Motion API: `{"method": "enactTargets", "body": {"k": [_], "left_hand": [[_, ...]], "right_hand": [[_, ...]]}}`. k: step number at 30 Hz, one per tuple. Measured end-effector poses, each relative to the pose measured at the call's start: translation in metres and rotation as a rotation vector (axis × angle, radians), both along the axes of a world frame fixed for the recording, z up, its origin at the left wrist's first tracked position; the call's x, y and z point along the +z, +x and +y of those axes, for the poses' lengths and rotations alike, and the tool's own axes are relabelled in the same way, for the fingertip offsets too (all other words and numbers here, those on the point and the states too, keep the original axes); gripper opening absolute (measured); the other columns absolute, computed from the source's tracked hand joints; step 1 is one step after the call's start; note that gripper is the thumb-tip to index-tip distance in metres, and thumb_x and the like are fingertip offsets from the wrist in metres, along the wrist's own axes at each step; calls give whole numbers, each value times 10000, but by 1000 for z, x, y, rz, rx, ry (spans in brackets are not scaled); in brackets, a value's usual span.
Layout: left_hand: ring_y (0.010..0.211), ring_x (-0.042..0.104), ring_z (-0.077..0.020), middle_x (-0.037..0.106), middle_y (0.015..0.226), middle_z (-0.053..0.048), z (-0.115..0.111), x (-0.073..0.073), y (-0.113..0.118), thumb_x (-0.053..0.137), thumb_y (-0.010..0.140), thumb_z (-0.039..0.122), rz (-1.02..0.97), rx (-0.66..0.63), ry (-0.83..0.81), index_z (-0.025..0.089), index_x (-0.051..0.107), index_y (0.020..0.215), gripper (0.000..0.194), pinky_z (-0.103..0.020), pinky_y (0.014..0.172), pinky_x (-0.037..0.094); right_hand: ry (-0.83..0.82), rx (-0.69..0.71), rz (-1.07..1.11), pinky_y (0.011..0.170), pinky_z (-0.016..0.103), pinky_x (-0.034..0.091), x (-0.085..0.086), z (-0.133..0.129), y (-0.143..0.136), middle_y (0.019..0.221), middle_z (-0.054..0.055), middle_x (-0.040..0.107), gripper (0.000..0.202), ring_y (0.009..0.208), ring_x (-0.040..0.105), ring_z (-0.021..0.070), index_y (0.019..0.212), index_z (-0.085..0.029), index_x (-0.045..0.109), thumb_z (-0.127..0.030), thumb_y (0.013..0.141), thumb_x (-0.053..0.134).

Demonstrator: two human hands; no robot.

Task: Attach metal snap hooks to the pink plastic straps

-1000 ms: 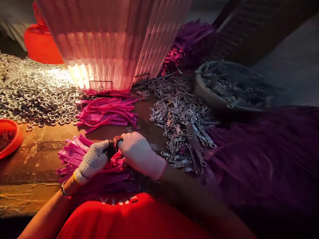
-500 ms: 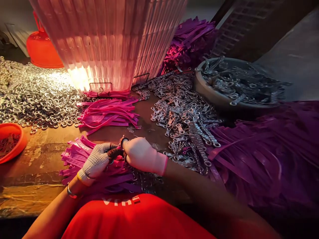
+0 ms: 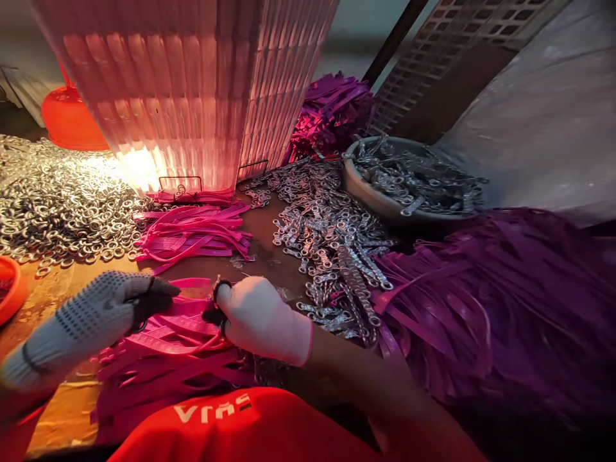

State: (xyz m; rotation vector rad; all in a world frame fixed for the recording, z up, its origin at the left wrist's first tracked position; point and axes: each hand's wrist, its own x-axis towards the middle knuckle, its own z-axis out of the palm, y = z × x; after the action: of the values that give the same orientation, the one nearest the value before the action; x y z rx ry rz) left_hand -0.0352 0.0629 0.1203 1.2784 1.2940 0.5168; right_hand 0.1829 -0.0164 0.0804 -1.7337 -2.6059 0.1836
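My left hand, in a dotted glove with dark fingertips, is closed over the left side of a heap of pink straps; its fingertips are pressed together, and what they hold is hidden. To its right, my right hand wears a white glove with dark fingertips and is closed in a pinch at the heap's right side. A pink strap runs between the two hands, though its ends are not clear. Beyond them lies another bundle of pink straps.
Metal rings are piled at the left, near an orange bowl and a red lamp. Metal links spread right of centre, beside a full basin. Purple straps fill the right. A ribbed panel stands behind.
My left hand has moved left, away from my right hand, where the two were together before. The whole view has shifted, with objects now further left and slightly lower.
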Motion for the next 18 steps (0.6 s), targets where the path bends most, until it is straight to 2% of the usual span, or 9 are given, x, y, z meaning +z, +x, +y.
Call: {"method": "enactTargets", "body": {"k": [2,4,5,6,8,10,12,15,18], "left_hand": [[415,433,-70,676,606,-40,-3,-18,-1,826,640,186,16,-78,-74,142,791,864,231,-142,346,270],[406,411,-56,666,634,-40,-6,-46,5,804,704,253,-118,-38,-177,138,765,941,266,-136,332,268],[391,386,-46,632,609,-20,-7,-61,11,790,728,275,-224,6,-247,135,747,956,271,-132,324,268],[372,353,-35,587,579,6,-7,-74,18,767,753,281,-337,47,-333,130,726,956,256,-125,312,260],[353,318,-20,530,576,33,-6,-93,36,697,809,241,-546,118,-527,120,681,932,173,-109,290,238],[358,353,-21,545,631,15,-5,-102,53,599,871,188,-695,178,-679,111,639,919,100,-101,275,238],[380,436,-43,572,676,-14,-4,-103,67,509,929,182,-771,204,-754,106,616,935,131,-109,269,271],[429,548,-86,617,717,-50,-3,-104,77,486,957,228,-827,181,-818,94,615,977,188,-124,267,304],[511,629,-118,679,846,-104,-5,-109,76,550,914,219,-893,163,-831,86,630,1031,195,-128,289,339]], "right_hand": [[-87,-14,13,578,299,370,-4,-8,9,774,103,711,168,680,658,226,952,-143,638,-247,854,550],[-151,-17,42,641,295,405,-14,-9,28,862,103,720,140,769,663,221,895,-163,669,-272,831,609],[-165,-65,59,687,285,418,-20,-5,43,921,97,721,140,828,660,213,898,-174,683,-281,822,635],[-171,-144,68,734,273,424,-28,2,59,984,90,718,152,888,654,204,929,-184,695,-280,820,650],[-141,-458,57,809,241,414,-45,20,97,1072,59,711,199,975,637,173,1043,-223,694,-275,864,624],[-117,-646,-23,793,289,413,-64,41,132,1096,144,703,244,993,639,222,1083,-145,684,-191,913,516],[-115,-757,-87,769,321,405,-84,59,156,1112,233,681,301,1010,639,269,1076,-57,675,-68,874,453],[-129,-842,-137,710,337,394,-109,73,173,1074,278,677,344,969,654,302,1078,-11,666,-32,849,411],[-145,-848,-138,679,337,400,-121,75,178,1015,255,697,327,922,664,308,1061,-34,683,-80,851,436]]}}
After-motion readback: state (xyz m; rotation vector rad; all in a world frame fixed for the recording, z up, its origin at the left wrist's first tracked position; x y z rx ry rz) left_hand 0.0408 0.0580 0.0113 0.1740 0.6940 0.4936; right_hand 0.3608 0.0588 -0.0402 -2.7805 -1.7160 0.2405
